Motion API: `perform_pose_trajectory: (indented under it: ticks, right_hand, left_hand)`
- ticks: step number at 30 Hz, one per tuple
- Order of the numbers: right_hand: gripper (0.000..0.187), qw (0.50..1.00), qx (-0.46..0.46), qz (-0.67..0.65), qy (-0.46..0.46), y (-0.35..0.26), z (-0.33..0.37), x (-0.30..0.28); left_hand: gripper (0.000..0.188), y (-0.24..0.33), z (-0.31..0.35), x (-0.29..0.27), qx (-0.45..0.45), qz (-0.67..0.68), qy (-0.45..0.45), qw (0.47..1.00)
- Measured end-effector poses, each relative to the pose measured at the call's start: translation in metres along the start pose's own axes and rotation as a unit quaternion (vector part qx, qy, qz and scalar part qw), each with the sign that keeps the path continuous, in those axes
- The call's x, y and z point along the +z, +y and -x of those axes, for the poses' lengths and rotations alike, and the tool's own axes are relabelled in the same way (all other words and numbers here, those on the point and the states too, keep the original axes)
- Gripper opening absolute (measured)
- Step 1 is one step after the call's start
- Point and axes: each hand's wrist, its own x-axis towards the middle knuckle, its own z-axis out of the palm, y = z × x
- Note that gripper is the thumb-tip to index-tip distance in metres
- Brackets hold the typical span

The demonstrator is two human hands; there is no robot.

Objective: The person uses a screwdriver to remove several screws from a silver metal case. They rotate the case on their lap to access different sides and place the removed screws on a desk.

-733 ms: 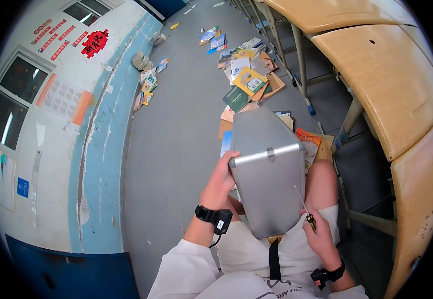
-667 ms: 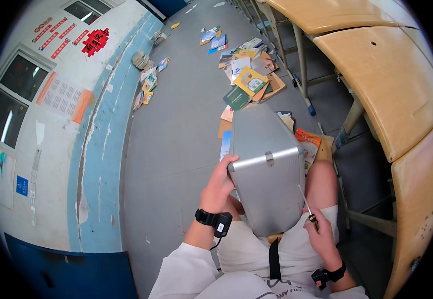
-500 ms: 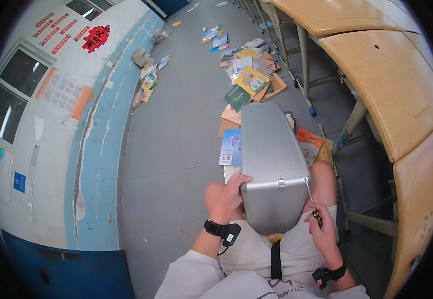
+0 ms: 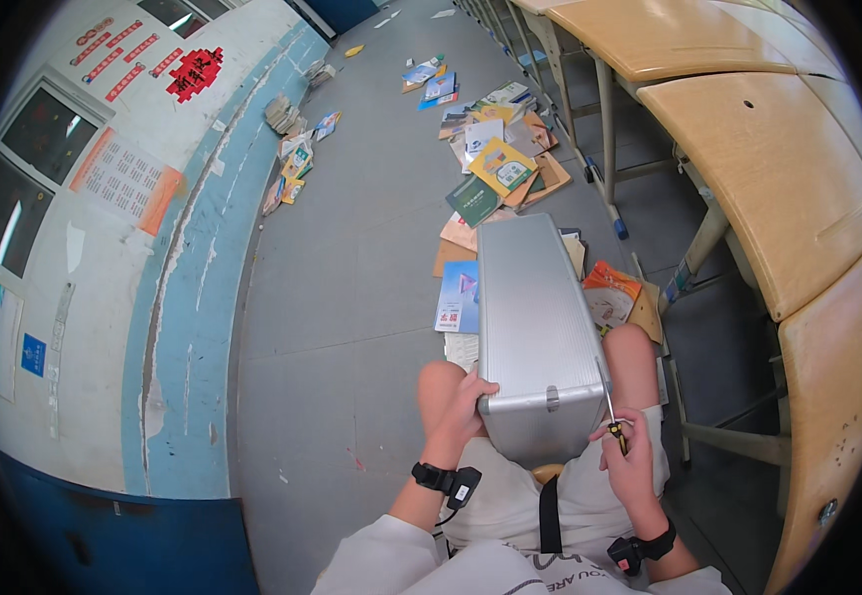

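The right hand (image 4: 631,452) is gripping a slim metal screwdriver (image 4: 616,432) with black-and-yellow handle, lower right of the frame's centre.
The left hand (image 4: 461,407) is holding the near left corner of a ribbed silver metal case (image 4: 536,307), mid-frame; for good control, it should be bracing this firmly, away from the tip.

The case (image 4: 535,317) looks like finely ribbed metal (satin-bright); the desktop (image 4: 768,188), smooth, glossy wood.

Silver ribbed case (image 4: 538,312), closed; yellow-black screwdriver (image 4: 618,434) slanted at its right edge.
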Motion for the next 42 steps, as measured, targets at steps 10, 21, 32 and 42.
perform_pose_trajectory:
  ticks: [10, 21, 32, 42]
  right_hand:
    - [0.030, 0.998, -0.050, 0.016, 0.032, -0.017, -0.005, 0.000]
    - [0.043, 0.988, -0.123, 0.092, -0.010, -0.047, -0.011, 0.004]
    - [0.052, 0.984, -0.156, 0.063, -0.057, -0.066, -0.025, 0.010]
    - [0.046, 0.988, -0.136, 0.021, -0.077, -0.059, -0.025, 0.024]
  left_hand:
    - [0.073, -0.005, 0.006, -0.012, 0.087, -0.176, 0.077, 0.978]
    - [0.037, 0.023, 0.035, 0.063, 0.367, -0.652, 0.039, 0.663]
    - [0.035, 0.006, 0.036, 0.073, 0.391, -0.643, -0.044, 0.657]
    - [0.054, -0.001, 0.046, 0.071, 0.390, -0.639, -0.003, 0.663]
